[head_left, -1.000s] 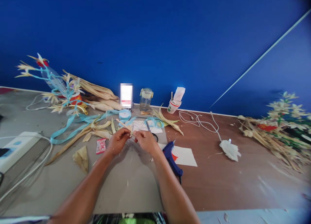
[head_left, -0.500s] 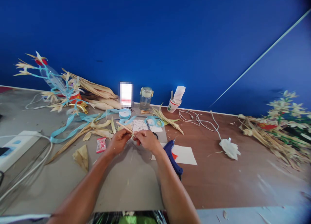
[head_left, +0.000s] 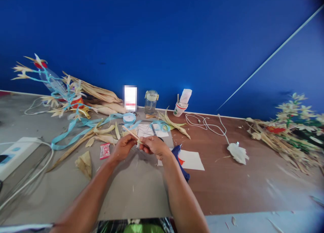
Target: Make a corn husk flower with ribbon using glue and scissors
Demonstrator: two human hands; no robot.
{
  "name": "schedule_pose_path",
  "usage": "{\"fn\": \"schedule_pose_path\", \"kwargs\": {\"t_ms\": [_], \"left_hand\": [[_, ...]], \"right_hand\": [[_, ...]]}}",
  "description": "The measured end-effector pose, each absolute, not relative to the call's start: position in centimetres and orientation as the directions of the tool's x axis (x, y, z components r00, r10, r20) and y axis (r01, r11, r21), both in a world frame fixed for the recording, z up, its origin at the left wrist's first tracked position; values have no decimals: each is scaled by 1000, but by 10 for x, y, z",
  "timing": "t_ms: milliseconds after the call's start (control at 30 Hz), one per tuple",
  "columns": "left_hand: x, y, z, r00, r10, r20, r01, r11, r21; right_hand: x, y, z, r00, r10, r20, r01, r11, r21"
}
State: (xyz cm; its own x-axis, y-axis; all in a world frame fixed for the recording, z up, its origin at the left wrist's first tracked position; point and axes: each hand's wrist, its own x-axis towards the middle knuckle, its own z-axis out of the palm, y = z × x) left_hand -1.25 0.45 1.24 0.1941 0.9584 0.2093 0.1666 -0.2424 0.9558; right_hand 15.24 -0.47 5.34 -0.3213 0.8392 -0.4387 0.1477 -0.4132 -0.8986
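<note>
Both my hands meet over the grey mat near the table's middle. My left hand pinches a thin wooden stick that slants up and to the left. My right hand is closed on a small pale strip of dried husk at the stick's lower end. The fingertips of the two hands almost touch. A blue glue gun lies just right of my right wrist, on a white sheet.
Light blue ribbon, a ribbon spool and dried husk leaves lie left and behind. A glass jar, paper cup, white cable and power strip stand around. Husk flowers pile at right.
My hands stayed together on the stick and husk; the right hand shifted slightly left and turned. The view drifted a little.
</note>
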Motion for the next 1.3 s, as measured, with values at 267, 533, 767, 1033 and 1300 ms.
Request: {"fn": "schedule_pose_path", "kwargs": {"t_ms": [267, 533, 767, 1033, 1300], "left_hand": [[-14, 6, 6, 190, 956, 223, 182, -257, 949], [-15, 6, 9, 211, 953, 218, 129, -248, 960], [-16, 5, 12, 230, 941, 248, 103, -277, 955], [-19, 8, 5, 237, 935, 265, 66, -287, 956], [-19, 12, 2, 1, 969, 248, -26, -248, 969]], "right_hand": [[155, -5, 53, -341, 824, -452, 116, -441, -890], [157, -3, 49, -367, 814, -451, 100, -448, -888], [159, -3, 50, -381, 809, -447, 71, -457, -887], [164, -1, 49, -391, 817, -424, -31, -472, -881], [164, 1, 49, -236, 893, -384, -175, -428, -886]]}}
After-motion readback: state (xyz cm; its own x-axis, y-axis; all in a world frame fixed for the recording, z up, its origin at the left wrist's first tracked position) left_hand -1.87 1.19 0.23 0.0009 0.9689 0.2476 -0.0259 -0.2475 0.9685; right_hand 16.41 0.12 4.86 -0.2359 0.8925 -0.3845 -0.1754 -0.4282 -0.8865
